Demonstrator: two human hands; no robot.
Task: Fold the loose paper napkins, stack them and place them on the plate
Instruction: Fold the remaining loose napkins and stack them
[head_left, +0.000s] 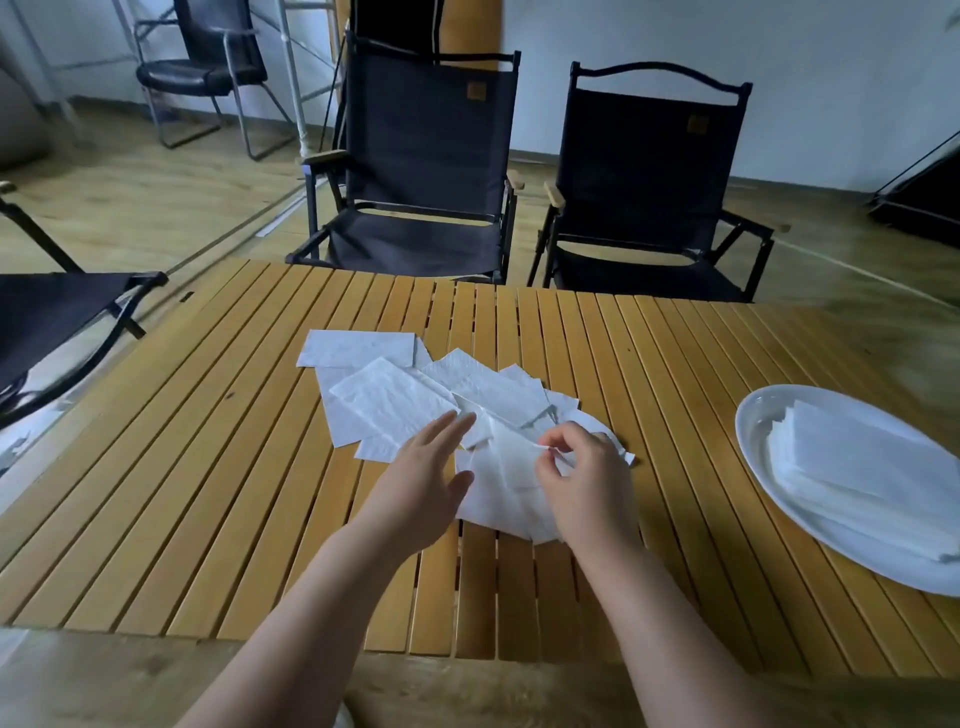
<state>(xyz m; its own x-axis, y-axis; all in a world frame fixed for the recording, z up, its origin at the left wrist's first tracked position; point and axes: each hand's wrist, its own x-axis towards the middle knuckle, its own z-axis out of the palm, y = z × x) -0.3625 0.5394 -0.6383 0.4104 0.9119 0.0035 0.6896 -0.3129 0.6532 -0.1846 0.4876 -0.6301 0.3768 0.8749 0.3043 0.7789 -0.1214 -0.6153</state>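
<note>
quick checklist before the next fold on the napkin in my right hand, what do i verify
1. Right hand pinches an edge of the white paper napkin: ok.
2. Left hand open, fingers straight, beside that sheet: ok.
3. Only one sheet pinched: cannot tell.
4. Held sheet clear of the loose white napkin pile: not ok, they overlap.
5. White oval plate holds a tidy folded napkin stack ready for more: ok.

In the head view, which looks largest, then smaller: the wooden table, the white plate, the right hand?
1. wooden table
2. white plate, partly cut off by the frame
3. right hand
</note>
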